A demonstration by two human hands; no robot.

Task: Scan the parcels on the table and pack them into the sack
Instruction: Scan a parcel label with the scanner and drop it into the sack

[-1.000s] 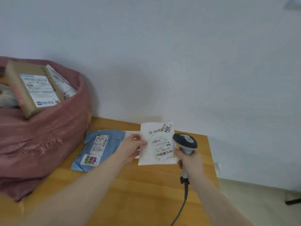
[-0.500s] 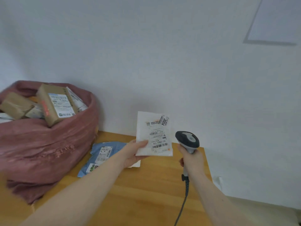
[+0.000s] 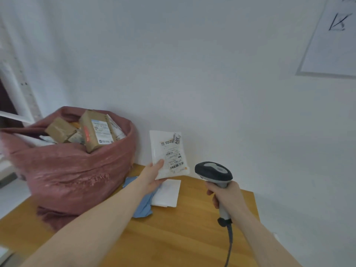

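Head: left hand (image 3: 152,177) holds white parcel (image 3: 168,154)

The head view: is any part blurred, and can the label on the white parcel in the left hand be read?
Head view: the left edge of the red sack is smeared by motion blur. The white parcel, held up by the left hand, is fairly sharp; its barcode and "3004" show, but the small print is too soft to read. Lighting is flat and dim, without glare. The wide lens bends the wall lines at the edges.
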